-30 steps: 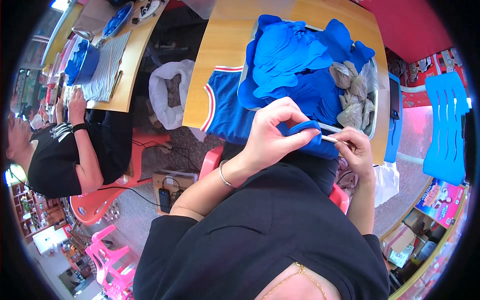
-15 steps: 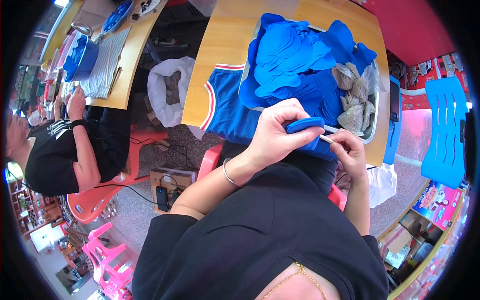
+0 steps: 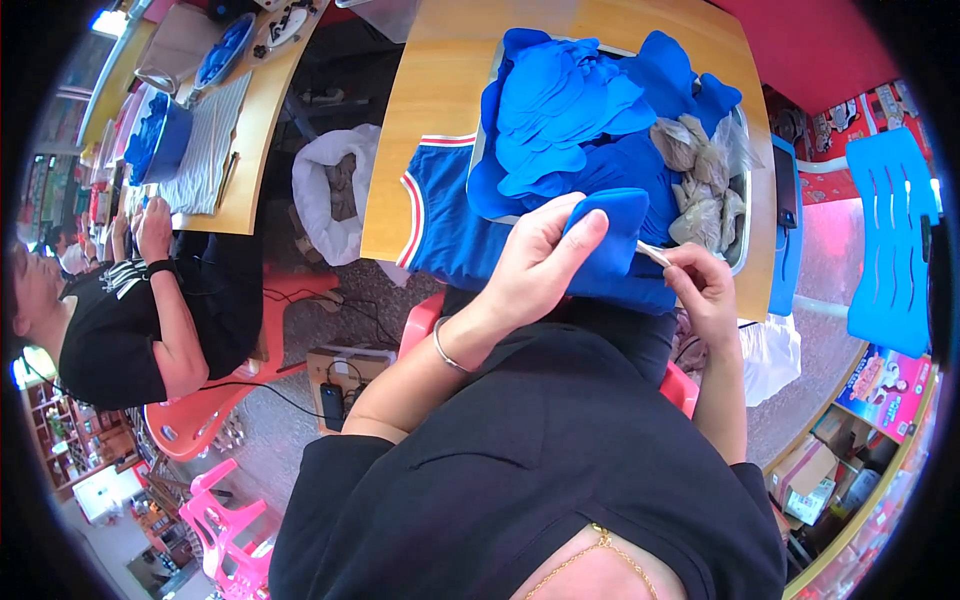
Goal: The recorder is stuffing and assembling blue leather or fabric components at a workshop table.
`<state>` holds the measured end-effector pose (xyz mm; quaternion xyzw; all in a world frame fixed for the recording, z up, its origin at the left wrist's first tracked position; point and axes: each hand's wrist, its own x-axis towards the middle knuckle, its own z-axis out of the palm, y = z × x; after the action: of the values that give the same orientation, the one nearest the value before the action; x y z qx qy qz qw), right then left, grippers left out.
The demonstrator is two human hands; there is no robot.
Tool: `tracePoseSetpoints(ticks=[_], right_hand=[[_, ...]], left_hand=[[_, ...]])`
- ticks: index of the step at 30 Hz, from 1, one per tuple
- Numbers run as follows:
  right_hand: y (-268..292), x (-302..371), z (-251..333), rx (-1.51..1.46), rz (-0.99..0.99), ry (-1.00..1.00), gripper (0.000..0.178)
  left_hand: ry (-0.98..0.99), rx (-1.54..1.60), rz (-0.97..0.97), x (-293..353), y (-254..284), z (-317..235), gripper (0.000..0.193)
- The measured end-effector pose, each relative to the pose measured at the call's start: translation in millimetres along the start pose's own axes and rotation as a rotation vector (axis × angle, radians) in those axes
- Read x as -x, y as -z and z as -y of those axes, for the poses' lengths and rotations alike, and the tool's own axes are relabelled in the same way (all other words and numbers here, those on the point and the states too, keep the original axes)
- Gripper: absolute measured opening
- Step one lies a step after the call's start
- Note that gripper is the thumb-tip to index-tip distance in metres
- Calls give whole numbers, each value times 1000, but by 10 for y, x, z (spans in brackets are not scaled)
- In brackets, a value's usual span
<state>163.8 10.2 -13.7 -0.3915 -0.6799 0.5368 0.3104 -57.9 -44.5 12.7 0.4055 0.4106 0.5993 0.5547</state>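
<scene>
My left hand (image 3: 535, 258) pinches a flat, rounded blue fabric piece (image 3: 622, 212) between the thumb on top and the fingers beneath. At that piece's right edge, my right hand (image 3: 705, 288) grips a thin whitish strip or stick (image 3: 655, 254) between thumb and fingertips. Whether the strip is attached to the piece cannot be made out. Just beyond both hands, a metal tray (image 3: 741, 252) bears a heap of similar blue pieces (image 3: 565, 110) and some crumpled clear plastic bags (image 3: 697, 165).
A blue garment with striped trim (image 3: 437, 210) drapes over the wooden table's (image 3: 400, 120) near edge. On the left, another person (image 3: 130, 320) works at a second table. A white sack (image 3: 330, 195) stands between the tables; a blue chair (image 3: 890, 240) is at right.
The blue piece has been tipped up, so its broad face now shows instead of its edge. My left thumb has shifted onto that face; my right hand has moved slightly rightward.
</scene>
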Motion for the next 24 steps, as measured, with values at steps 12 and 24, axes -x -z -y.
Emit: tracePoseSetpoints(ticks=[12,24], right_hand=[[80,-37,342,430,48,229,15],[17,67,50,-202,272,-140,16]], left_hand=[[458,92,232,-152,199,-49,40],[-443,-200,109,-67,217,31,31]])
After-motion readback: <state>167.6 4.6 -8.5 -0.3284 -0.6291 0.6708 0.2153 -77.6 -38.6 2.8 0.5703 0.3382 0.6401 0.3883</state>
